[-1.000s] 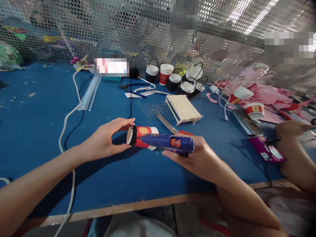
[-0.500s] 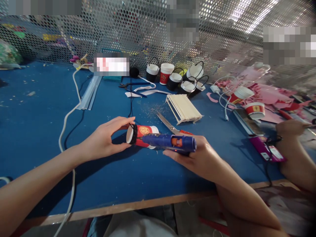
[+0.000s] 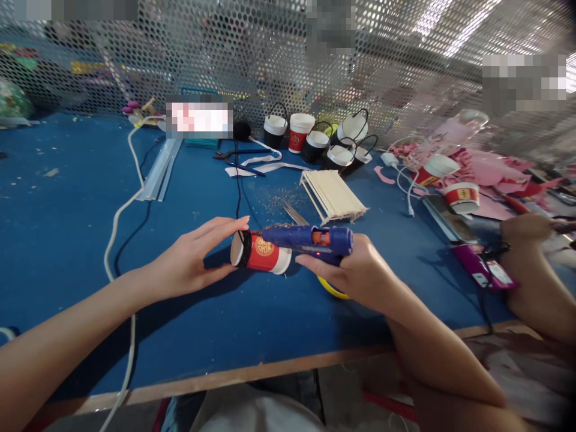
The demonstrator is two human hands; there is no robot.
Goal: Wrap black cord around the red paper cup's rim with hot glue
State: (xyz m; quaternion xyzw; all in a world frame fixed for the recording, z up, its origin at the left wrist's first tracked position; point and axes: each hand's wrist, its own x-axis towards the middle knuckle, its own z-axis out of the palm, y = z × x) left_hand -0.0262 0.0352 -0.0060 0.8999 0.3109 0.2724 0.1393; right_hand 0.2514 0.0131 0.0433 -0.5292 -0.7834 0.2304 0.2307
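Hardly any writing could be read. The red paper cup point(image 3: 263, 257), on its side near the middle of the surface and touching the blue glue gun point(image 3: 315, 238), bore a round gold emblem point(image 3: 264, 246) with a character inside, too small to tell. The red cup point(image 3: 297, 139) standing far in the middle carried a pale mark, illegible. At the right, a low white cup point(image 3: 462, 197) wore a red band with a gold mark, unreadable too. The purple packet point(image 3: 481, 271) at the near right showed a white label, its print too fine to read.

Glue gun point(image 3: 310, 239) right of cup point(image 3: 262, 255); scissors point(image 3: 294, 214) behind.
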